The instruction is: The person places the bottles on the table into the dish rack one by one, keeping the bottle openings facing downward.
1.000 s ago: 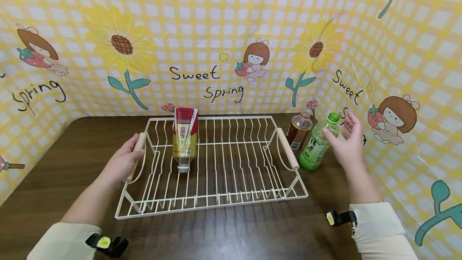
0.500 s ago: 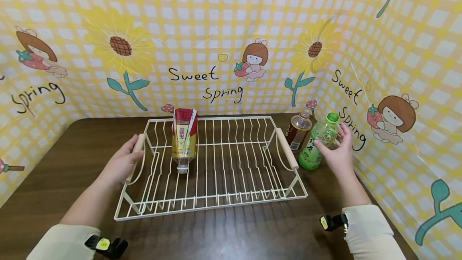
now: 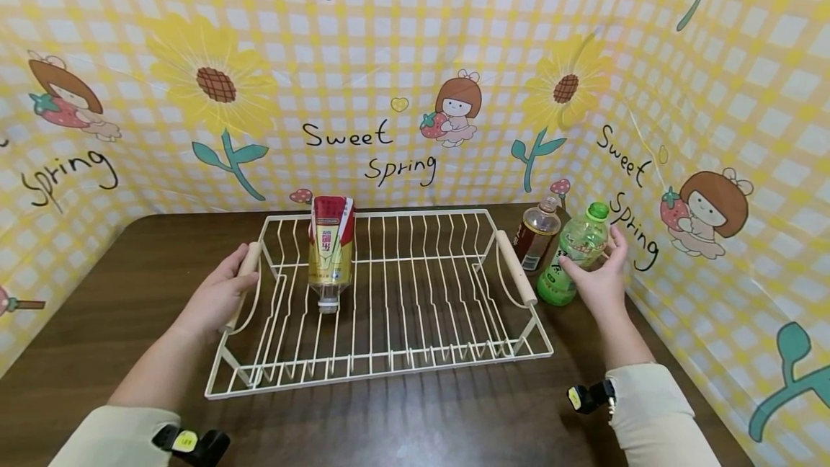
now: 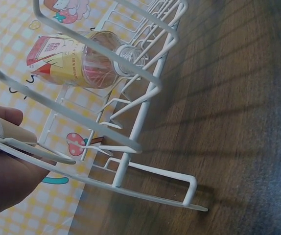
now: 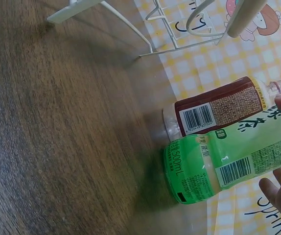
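My left hand (image 3: 223,283) grips the left wooden handle (image 3: 249,265) of a white wire dish rack (image 3: 389,362); the left wrist view shows the thumb and palm around that handle (image 4: 14,131). A clear bottle with a red and yellow label (image 3: 332,240) lies on the rack's left part, neck toward me. To the right of the rack, my right hand (image 3: 603,283) holds a green tea bottle (image 3: 559,285) with a green cap, thumb across its label and fingers around the far side. The bottle stands upright on the table, its base visible in the right wrist view.
Close beside the green bottle stands a capless bottle with a brown label (image 5: 223,105). The rack's right wooden handle (image 3: 516,267) is near both bottles. A yellow checked cloth (image 3: 415,42) hangs behind and to the right of the dark wooden table (image 3: 415,424).
My right hand has moved left and slightly down onto the green tea bottle and has closed around it. The left hand stays on the rack handle.
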Action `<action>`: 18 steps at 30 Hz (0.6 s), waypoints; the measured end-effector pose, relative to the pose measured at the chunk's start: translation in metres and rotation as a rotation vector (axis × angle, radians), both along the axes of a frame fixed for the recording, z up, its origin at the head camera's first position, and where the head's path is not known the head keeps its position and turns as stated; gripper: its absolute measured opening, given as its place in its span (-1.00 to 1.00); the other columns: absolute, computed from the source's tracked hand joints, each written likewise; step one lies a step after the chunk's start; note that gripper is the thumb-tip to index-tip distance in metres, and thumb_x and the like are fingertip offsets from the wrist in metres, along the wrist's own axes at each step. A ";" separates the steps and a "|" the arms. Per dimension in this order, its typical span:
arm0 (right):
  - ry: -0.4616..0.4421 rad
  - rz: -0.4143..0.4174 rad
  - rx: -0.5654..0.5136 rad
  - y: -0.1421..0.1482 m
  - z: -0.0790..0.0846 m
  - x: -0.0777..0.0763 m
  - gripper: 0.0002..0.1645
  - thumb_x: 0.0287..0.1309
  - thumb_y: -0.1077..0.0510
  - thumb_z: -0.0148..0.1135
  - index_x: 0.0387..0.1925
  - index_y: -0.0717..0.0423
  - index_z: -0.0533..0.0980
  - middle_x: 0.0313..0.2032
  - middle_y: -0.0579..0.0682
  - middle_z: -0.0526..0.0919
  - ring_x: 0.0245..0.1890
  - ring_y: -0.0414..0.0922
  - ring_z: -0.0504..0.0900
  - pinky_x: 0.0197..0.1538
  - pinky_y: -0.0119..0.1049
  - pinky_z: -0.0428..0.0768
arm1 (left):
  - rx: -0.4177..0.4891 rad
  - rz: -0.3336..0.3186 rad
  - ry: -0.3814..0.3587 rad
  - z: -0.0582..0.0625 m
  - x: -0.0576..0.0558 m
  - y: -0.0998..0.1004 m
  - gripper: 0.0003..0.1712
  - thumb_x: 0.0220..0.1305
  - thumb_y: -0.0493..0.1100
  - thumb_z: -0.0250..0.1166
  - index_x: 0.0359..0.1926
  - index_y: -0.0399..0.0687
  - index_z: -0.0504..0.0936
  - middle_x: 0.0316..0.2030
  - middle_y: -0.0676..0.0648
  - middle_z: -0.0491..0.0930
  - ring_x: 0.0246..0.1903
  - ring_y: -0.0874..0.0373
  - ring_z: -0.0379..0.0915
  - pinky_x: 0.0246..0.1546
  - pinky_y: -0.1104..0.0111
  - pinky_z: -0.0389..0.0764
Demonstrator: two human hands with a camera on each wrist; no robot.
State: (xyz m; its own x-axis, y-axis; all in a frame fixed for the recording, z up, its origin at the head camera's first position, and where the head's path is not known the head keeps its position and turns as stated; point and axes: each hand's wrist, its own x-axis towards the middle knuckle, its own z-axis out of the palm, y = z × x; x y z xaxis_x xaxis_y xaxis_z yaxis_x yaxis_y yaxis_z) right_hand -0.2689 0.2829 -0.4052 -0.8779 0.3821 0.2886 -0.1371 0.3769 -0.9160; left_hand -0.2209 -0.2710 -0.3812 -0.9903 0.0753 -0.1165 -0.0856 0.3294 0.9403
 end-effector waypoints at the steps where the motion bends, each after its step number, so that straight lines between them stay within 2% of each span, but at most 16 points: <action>1: -0.006 -0.001 -0.004 0.000 0.000 0.000 0.21 0.04 0.31 0.40 0.49 -0.06 -0.20 0.32 0.16 0.22 0.16 -0.04 0.37 0.33 -0.08 0.40 | -0.001 0.001 -0.001 0.000 0.000 0.000 -0.20 0.54 -0.18 -0.17 0.51 -0.16 -0.48 0.52 -0.23 -0.56 0.49 -0.26 -0.52 0.47 -0.08 -0.26; 11: -0.032 -0.024 -0.001 -0.003 0.002 0.000 0.14 0.07 0.30 0.38 0.46 -0.08 -0.16 0.25 0.12 0.23 0.03 -0.19 0.38 0.21 -0.22 0.44 | -0.012 0.002 0.005 0.000 0.001 0.001 -0.21 0.55 -0.16 -0.17 0.51 -0.17 -0.47 0.52 -0.27 -0.53 0.49 -0.27 -0.51 0.46 -0.11 -0.28; 14: -0.033 -0.017 0.003 -0.003 0.006 0.001 0.14 0.07 0.28 0.38 0.48 -0.06 -0.15 0.27 0.14 0.24 0.04 -0.14 0.38 0.20 -0.20 0.42 | -0.012 0.000 0.005 0.001 0.001 0.001 -0.21 0.55 -0.17 -0.18 0.51 -0.18 -0.48 0.51 -0.28 -0.53 0.49 -0.28 -0.51 0.45 -0.13 -0.28; 18: -0.019 -0.007 0.017 -0.003 0.014 0.003 0.14 0.07 0.27 0.38 0.51 -0.04 -0.13 0.35 0.19 0.24 0.16 0.05 0.38 0.25 -0.05 0.39 | -0.017 0.002 0.003 0.002 0.002 0.002 -0.21 0.55 -0.18 -0.18 0.51 -0.18 -0.48 0.51 -0.29 -0.53 0.49 -0.29 -0.51 0.45 -0.13 -0.27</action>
State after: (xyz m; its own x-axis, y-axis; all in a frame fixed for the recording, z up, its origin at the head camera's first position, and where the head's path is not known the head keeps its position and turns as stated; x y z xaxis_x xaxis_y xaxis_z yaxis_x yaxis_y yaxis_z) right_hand -0.2655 0.2802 -0.3907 -0.8804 0.3837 0.2787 -0.1174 0.3930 -0.9120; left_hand -0.2187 -0.2691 -0.3793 -0.9908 0.0715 -0.1147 -0.0833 0.3455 0.9347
